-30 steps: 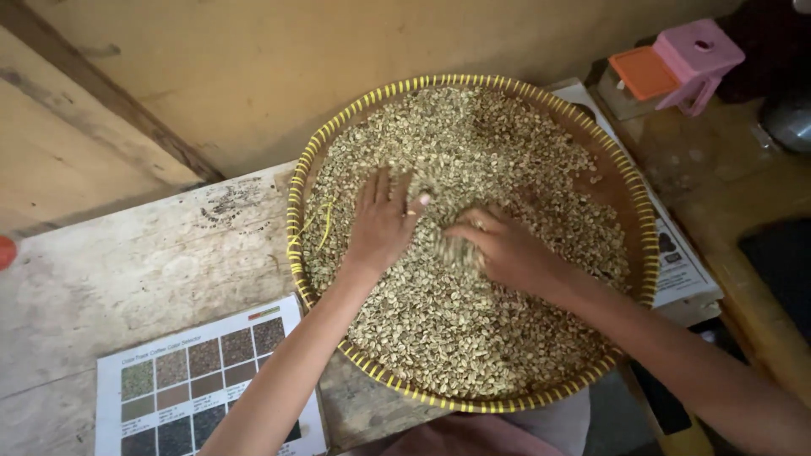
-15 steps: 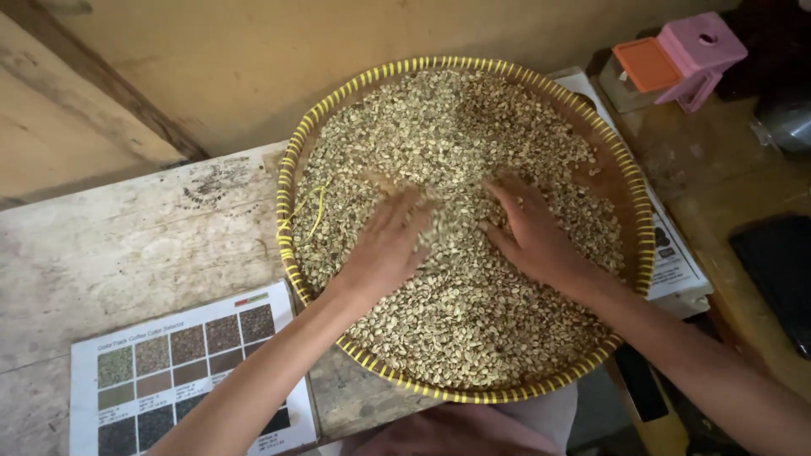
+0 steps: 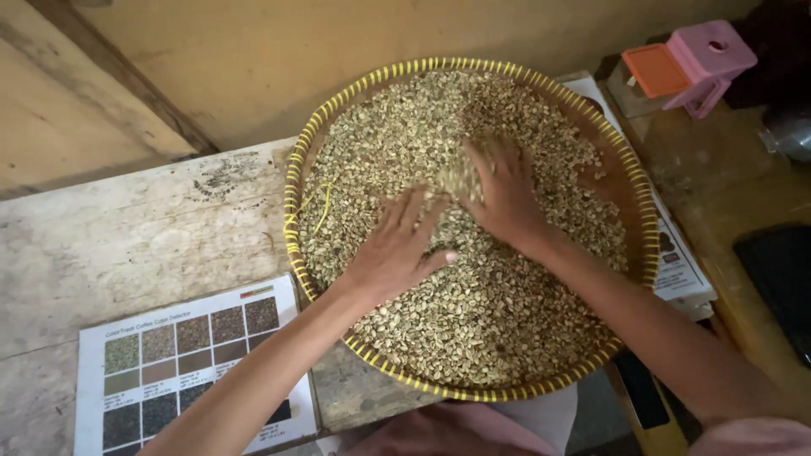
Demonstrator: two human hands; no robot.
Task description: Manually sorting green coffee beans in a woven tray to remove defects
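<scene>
A round woven tray with a yellow rim (image 3: pixel 297 169) lies on a worn wooden table and is filled with pale green coffee beans (image 3: pixel 473 329). My left hand (image 3: pixel 397 249) rests flat on the beans near the middle, fingers spread and pointing to the far side. My right hand (image 3: pixel 505 192) lies palm down a little farther back and to the right, fingers apart, pushing a small heap of beans ahead of it. Neither hand grips anything.
A printed colour chart of bean samples (image 3: pixel 190 363) lies on the table (image 3: pixel 127 245) at the front left. A paper sheet (image 3: pixel 684 270) sticks out under the tray's right side. A pink and orange plastic object (image 3: pixel 693 63) stands at the back right.
My right hand has slid from the middle toward the far side of the tray, pushing beans. My left hand has drawn back slightly toward the centre. The view has shifted a little.
</scene>
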